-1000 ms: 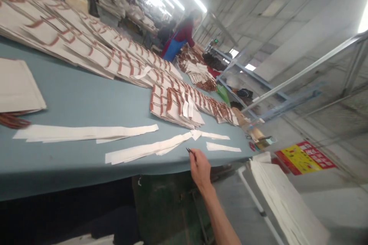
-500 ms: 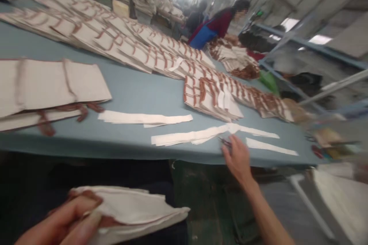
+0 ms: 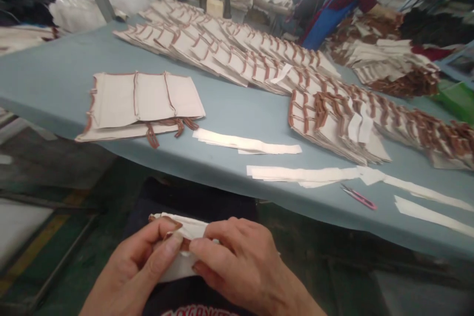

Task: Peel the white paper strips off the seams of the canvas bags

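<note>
- Cream cloth with a brown trim, a small folded piece (image 3: 194, 229), sits lowest in my view, held over my lap below the table's near edge.
- My left hand (image 3: 129, 271) is closed on it, with thumb and forefinger pinching the brown edge.
- My right hand (image 3: 240, 266) grips the same piece from the other side, and its fingertips meet the left thumb at the trim.
- The blue-grey table (image 3: 55, 84) runs across in front of me.
- A pink-handled pair of snips (image 3: 358, 196) lies near the table's front edge, off to the right and well apart from both hands.
- White strips lie flat along that edge. One bundle (image 3: 248, 143) is near the middle, a longer one (image 3: 303, 174) is just beside the snips, and a single strip (image 3: 429, 210) is far right.
- To the left rests a low stack of cream bags (image 3: 144, 101), with its brown straps trailing toward me.
- Right of centre is a fanned pile (image 3: 333, 123) of the same trimmed pieces.
- Behind it, long overlapping rows (image 3: 229, 49) of them stretch to the far end.
- At the far right a co-worker (image 3: 333, 10) in a red top and blue apron leans over another heap (image 3: 388, 64).
</note>
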Demonstrator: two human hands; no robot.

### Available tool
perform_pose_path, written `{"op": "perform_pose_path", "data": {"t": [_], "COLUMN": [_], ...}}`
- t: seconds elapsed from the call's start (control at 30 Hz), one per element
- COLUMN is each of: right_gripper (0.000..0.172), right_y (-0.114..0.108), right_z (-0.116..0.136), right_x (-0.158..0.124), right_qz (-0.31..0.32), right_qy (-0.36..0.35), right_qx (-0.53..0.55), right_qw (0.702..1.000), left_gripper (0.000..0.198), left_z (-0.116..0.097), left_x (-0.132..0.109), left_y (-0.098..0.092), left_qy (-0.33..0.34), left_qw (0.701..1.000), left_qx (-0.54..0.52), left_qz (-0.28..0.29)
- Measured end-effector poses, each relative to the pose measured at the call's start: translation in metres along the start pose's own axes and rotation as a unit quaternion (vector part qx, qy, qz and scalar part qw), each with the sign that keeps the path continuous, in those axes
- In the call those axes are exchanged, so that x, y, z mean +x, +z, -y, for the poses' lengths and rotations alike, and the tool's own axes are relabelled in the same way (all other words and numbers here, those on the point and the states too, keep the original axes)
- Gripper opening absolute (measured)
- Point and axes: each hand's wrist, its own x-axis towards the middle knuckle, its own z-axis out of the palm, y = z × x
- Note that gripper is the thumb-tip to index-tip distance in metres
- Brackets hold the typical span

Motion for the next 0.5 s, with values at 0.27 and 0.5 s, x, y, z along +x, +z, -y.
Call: {"op": "perform_pose_path", "data": {"t": [0.27,0.5], "right_gripper": [0.015,0.043], "right_y": [0.030,0.036], "right_z": [-0.007,-0.004], "right_x": [-0.005,-0.009], "right_qz": [0.044,-0.003], "right_qy": [0.011,0.003], "right_qx": [0.088,0.103], "right_qw": [0.995,0.995], "left_gripper": [0.047,0.054], "left_z": [0.005,0.016], "left_x": [0.004,0.008], "left_y": [-0.013,-0.017], "left_qy": [-0.010,-0.067], "left_qw": [0.999,0.990], "left_qx": [-0.029,-0.100], "left_qz": [0.015,0.077]}}
